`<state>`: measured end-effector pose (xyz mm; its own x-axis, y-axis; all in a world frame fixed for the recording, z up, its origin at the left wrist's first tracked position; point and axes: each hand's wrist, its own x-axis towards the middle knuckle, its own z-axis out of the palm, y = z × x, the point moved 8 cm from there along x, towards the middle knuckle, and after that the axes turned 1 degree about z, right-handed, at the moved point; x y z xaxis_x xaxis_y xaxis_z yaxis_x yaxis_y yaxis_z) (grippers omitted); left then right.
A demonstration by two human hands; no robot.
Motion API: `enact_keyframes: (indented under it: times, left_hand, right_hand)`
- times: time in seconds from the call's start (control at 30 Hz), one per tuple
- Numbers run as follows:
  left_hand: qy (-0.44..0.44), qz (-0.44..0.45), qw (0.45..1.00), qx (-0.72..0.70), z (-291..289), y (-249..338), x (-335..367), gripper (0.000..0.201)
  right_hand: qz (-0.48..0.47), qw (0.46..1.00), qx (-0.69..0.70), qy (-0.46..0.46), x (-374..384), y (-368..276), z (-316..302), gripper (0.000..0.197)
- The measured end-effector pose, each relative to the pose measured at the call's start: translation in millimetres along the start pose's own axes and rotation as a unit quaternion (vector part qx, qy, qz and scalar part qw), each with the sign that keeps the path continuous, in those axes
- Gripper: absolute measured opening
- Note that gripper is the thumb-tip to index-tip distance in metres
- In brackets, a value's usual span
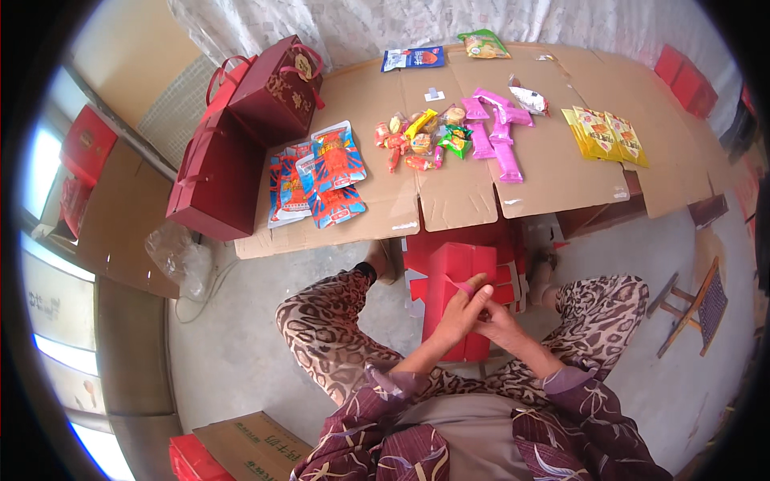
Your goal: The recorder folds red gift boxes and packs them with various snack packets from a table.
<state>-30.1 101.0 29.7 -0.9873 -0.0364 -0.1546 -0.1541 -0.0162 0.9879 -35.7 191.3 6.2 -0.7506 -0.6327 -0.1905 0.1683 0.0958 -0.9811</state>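
A red gift box [451, 272] stands between my knees, over more red cardboard. A pink ribbon strap [460, 286] shows on it. My left hand [463, 311] is closed at the strap, its fingers pressed together against the box. My right hand [499, 324] meets it from the right, its fingertips tucked under the left hand and partly hidden. What the right fingers hold, if anything, cannot be seen.
Cardboard [377, 104] covers the table ahead. On it lie blue-red snack packets [335, 156], small wrapped sweets [421, 143], pink sticks [504, 152] and yellow packets [601, 136]. Dark red gift boxes [216, 172] stand left; a small stool [696, 309] is right.
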Motion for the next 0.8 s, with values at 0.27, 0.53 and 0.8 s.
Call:
enact_keyframes:
  times: [0.27,0.53,0.8]
  left_hand:
    - [-0.099,0.027,0.923,0.371,-31.3,65.9,-16.5,0.048]
    - [0.452,0.206,0.697,0.518,-375.1,161.6,12.0,0.072]
    - [0.317,0.14,0.857,0.382,-368.6,137.7,111.7,0.083]
  right_hand:
    - [0.093,0.971,0.216,0.041,-13.8,13.7,-6.2,0.018]
    - [0.078,0.976,0.202,-0.035,-14.0,4.2,-2.7,0.012]
    - [0.083,0.979,0.178,-0.055,-11.8,10.4,2.0,0.017]
